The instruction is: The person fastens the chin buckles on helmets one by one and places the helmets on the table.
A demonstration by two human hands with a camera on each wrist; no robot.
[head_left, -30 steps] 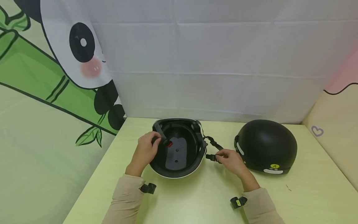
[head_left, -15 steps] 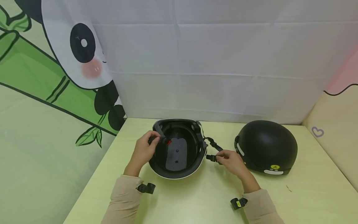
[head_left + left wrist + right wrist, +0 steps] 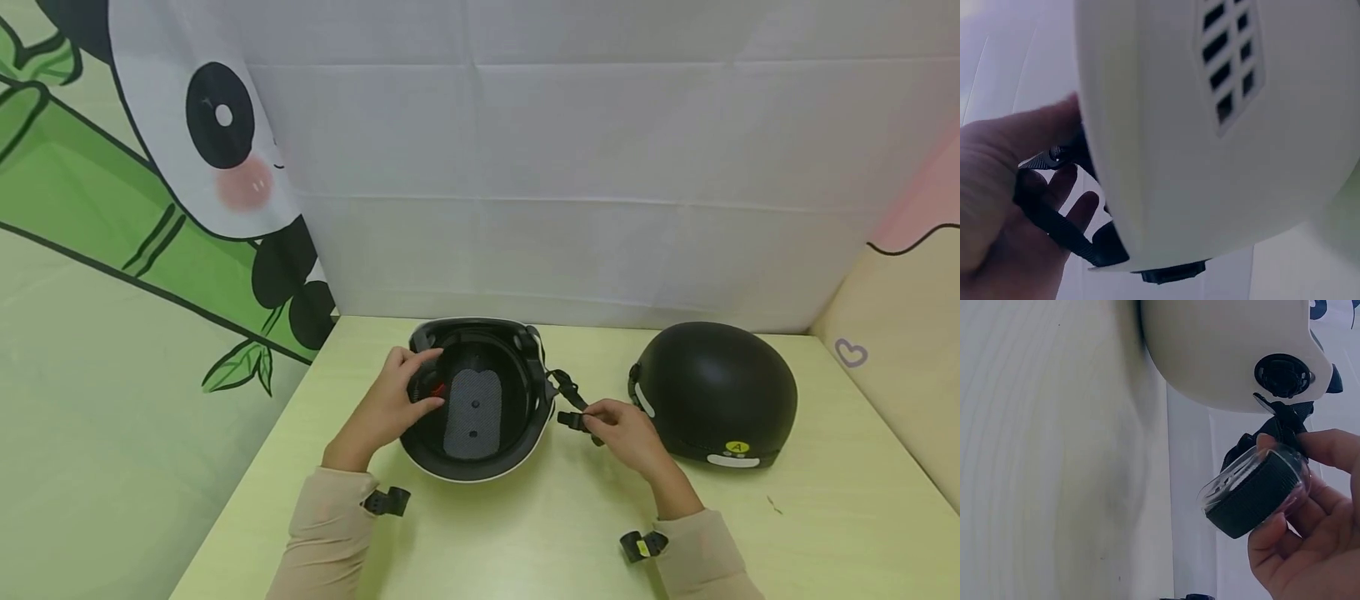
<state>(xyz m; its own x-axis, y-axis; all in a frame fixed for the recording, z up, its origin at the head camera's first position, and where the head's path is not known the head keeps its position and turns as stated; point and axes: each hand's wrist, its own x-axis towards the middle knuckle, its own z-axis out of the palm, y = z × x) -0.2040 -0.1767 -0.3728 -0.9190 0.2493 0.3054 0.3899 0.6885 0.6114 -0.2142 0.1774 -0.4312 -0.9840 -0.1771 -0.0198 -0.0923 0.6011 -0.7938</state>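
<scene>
An upturned helmet (image 3: 474, 468), with a white shell and a black lining, lies on the table. At its left rim is my left hand (image 3: 381, 410), thumb and forefinger spread apart. A black strap (image 3: 1063, 231) with a red piece (image 3: 438, 389) hangs between this hand and the lining, not pinched by the fingertips. My right hand (image 3: 628, 433) pinches the chin strap (image 3: 568, 390) on the other side, beside its black buckle (image 3: 572, 421). In the right wrist view, a ribbed black pad (image 3: 1254, 495) in clear plastic sits between those fingers.
A second helmet (image 3: 712, 392), matte black with a yellow "A" sticker, stands dome up to the right of my right hand. The pale table (image 3: 495, 550) ends at a grey-white cloth (image 3: 570, 250) behind. A printed panda cloth (image 3: 150, 350) hangs at the left.
My left hand has spread its fingers, and the strap with the red piece has dropped down inside the left rim. My right hand has shifted slightly, still pinching the chin strap.
</scene>
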